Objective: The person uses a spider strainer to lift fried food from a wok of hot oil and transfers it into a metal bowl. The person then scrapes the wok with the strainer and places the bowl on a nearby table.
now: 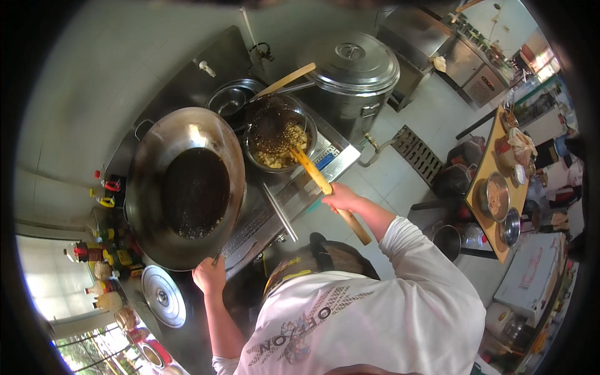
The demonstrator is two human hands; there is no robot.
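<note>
A large steel wok (186,119) holds dark liquid (197,192), with pale bits near its lower edge. My left hand (209,276) is closed on the wok's near rim or handle; the exact grip is partly hidden. In my right hand (341,198) is the wooden handle (311,168) of a perforated skimmer (272,129). The skimmer's dark head lies over a metal bowl (251,157), to the right of the wok. Browned food pieces (276,159) sit in that bowl, around and beneath the head.
A ladle with a wooden handle (286,80) rests behind the bowl, beside metal basins (225,98). A lidded steel pot (356,65) stands at the back. Bottles (115,255) and a round lid (164,296) are at left. A wooden table (485,234) with bowls is at right.
</note>
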